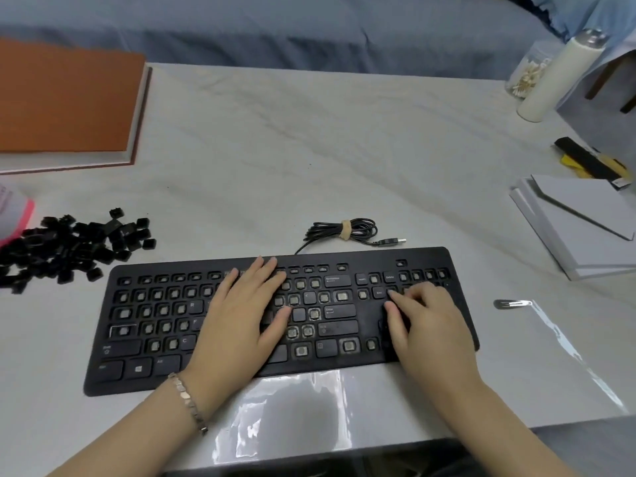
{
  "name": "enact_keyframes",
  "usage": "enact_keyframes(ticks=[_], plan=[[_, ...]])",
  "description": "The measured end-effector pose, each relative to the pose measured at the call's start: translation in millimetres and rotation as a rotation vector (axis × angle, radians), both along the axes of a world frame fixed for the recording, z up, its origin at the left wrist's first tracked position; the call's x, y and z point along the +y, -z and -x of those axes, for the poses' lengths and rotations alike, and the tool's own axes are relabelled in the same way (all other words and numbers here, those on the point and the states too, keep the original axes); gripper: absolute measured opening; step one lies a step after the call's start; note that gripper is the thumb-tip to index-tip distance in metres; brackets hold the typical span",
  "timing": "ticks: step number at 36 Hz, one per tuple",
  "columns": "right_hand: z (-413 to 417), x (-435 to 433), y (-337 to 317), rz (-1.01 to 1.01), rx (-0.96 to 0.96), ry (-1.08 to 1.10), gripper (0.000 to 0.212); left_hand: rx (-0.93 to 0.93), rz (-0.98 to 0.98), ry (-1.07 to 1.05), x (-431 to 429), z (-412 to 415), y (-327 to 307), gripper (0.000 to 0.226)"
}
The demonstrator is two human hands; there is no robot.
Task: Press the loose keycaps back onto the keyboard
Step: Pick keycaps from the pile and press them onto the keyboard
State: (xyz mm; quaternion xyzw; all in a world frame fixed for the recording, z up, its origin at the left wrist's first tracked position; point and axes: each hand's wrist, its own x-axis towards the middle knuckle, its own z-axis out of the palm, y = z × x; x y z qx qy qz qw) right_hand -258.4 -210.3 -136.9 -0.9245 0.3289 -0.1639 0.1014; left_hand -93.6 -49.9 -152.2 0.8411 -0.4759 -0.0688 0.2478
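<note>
A black keyboard lies near the front of the table, most of its key sockets bare and a few caps such as Enter and Backspace fitted. A heap of loose black keycaps sits on the table to its left. My left hand lies flat on the middle of the keyboard with straight fingers. My right hand rests on the keyboard's right part, index finger stretched toward the keys by the End cap, other fingers bent. Whether it holds a keycap is hidden.
The keyboard's coiled cable lies just behind it. An orange-covered book is at back left, grey boards at right, a white bottle and a jar at back right, a metal clip right of the keyboard.
</note>
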Motion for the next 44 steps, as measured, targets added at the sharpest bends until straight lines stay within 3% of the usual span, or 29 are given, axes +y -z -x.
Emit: enact_keyframes(ticks=[3, 8, 15, 23, 34, 44], plan=[[-32, 16, -9, -0.181, -0.018, -0.100, 0.020, 0.118, 0.142, -0.027, 15, -10, -2, 0.039], [-92, 52, -18, -0.307, 0.021, -0.351, 0.028, 0.004, 0.216, -0.258, 58, -48, -12, 0.032], [-162, 101, -24, -0.335, 0.068, -0.560, 0.027, -0.080, -0.002, -0.587, 120, -116, -11, 0.031], [-213, 138, -21, -0.347, 0.081, -0.608, 0.026, -0.049, -0.079, -0.526, 140, -145, 6, 0.016], [-275, 172, -2, -0.135, 0.275, -0.647, 0.029, 0.082, -0.035, -0.608, 157, -146, 7, 0.004], [-289, 183, -1, -0.267, 0.287, -0.572, 0.028, 0.111, 0.083, -0.643, 159, -136, 11, 0.010]])
